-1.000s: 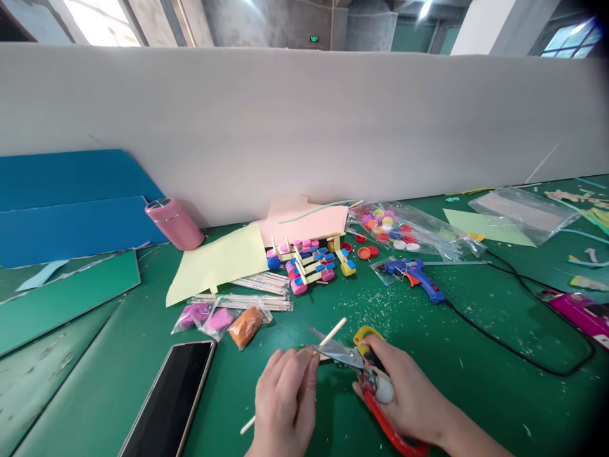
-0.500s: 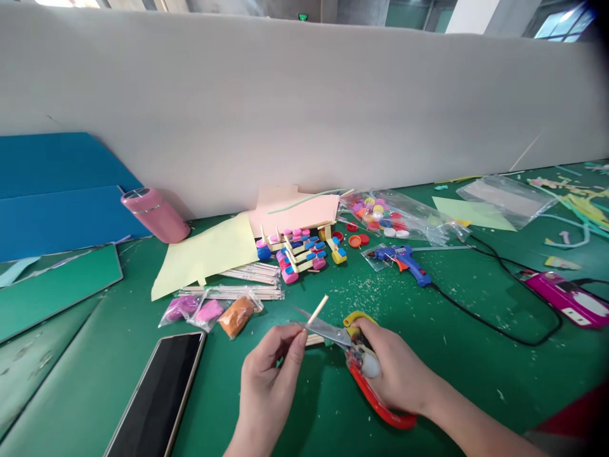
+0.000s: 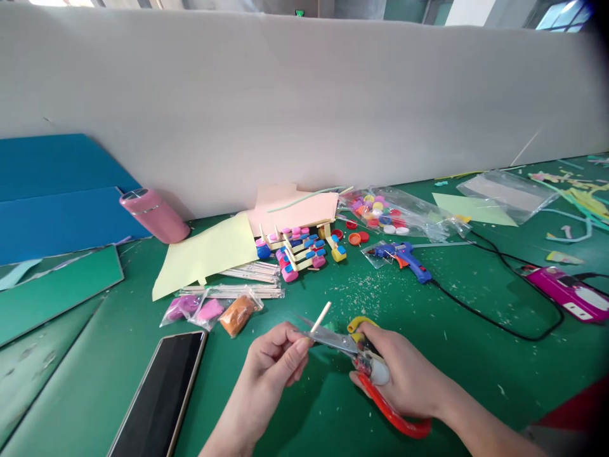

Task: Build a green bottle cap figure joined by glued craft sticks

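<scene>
Between the thumb and fingers of my left hand (image 3: pixel 278 362) is a thin pale wooden stick (image 3: pixel 321 317), its free end sloping up to the right. My right hand (image 3: pixel 404 371) is wrapped round scissors (image 3: pixel 335 339) with one yellow and one red handle. Their blades lie across the stick, right beside my left fingertips. Part of the stick is hidden by the blades and my fingers. Beyond my hands, fine pale crumbs lie scattered on the green table (image 3: pixel 457 387).
A phone (image 3: pixel 162 393) and bagged clay (image 3: pixel 238 315) lie left. Behind are stick-and-clay pieces (image 3: pixel 299 251), bundled sticks (image 3: pixel 238 291) and a bag of bottle caps (image 3: pixel 385 212). A blue glue gun (image 3: pixel 406 259) trails its cable right. A pink bottle (image 3: pixel 155 214) leans at the white wall (image 3: pixel 285 108).
Both hands have shifted slightly right and down with the stick and scissors. The scissor blades are closer together around the stick.
</scene>
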The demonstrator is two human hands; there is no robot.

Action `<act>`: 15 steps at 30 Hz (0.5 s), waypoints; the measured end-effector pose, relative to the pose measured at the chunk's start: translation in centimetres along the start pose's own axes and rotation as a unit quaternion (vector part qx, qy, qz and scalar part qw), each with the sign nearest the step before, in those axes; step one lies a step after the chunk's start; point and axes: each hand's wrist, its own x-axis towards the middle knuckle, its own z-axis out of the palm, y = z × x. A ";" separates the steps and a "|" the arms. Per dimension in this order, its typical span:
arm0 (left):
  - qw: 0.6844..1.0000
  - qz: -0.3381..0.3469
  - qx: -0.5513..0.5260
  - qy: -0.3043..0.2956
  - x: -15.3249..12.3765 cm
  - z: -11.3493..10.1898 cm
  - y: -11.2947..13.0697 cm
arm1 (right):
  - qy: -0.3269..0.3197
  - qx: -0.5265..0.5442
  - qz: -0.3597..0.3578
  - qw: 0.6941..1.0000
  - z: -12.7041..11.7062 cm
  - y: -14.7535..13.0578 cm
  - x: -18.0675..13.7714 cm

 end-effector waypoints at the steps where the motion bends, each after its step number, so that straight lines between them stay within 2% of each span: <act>1: 1.000 0.009 0.013 0.009 0.0 0.1 -0.1 | -0.005 -0.005 0.004 1.000 0.0 0.1 -0.1; 5: 0.988 0.086 0.093 0.083 0.1 0.6 -0.7 | -0.003 -0.026 0.023 0.999 0.3 0.3 -0.1; 7: 0.982 0.108 0.116 0.098 0.1 0.7 -0.9 | 0.004 -0.029 0.028 0.999 0.5 0.3 0.0; 11: 0.992 0.073 0.071 0.072 0.1 0.6 -1.0 | 0.015 -0.013 0.016 1.000 0.5 0.0 -0.1; 15: 1.000 0.007 -0.029 -0.004 0.1 0.3 -0.8 | 0.007 -0.007 0.007 1.000 0.1 0.0 -0.4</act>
